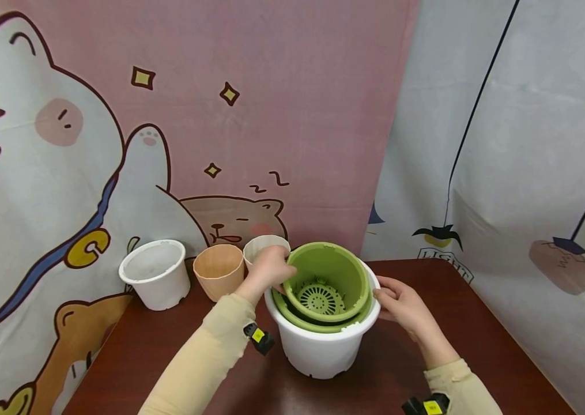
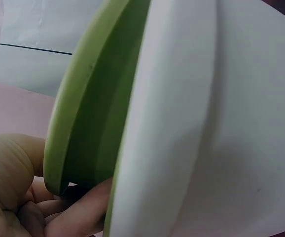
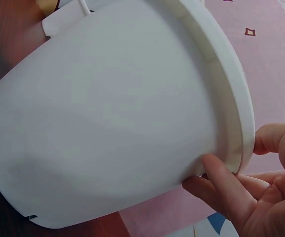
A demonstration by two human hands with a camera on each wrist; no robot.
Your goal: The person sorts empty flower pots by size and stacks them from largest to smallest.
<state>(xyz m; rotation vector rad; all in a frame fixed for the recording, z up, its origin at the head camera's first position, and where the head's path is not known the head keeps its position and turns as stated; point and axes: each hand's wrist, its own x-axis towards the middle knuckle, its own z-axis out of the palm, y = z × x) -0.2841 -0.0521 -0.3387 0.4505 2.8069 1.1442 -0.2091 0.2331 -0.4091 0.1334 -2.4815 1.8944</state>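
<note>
A green plant pot [image 1: 341,268] with a slotted bottom sits partly inside a second green pot [image 1: 318,327], which is nested in a large white pot [image 1: 318,353]. My left hand [image 1: 270,268] grips the upper green pot's rim on its left side, thumb outside. In the left wrist view that green rim [image 2: 66,123] stands apart from the white rim [image 2: 167,118]. On the opposite side, my right hand [image 1: 403,305] pinches the white pot's rim. The right wrist view has the fingers [image 3: 226,190] under this rim and against the wall.
Behind and left stand a smaller white pot [image 1: 159,279], a peach pot [image 1: 219,271] and a cream pot [image 1: 263,245], partly hidden by my left hand. All are on a dark red-brown table [image 1: 219,369]. A printed cloth [image 1: 297,115] hangs behind it.
</note>
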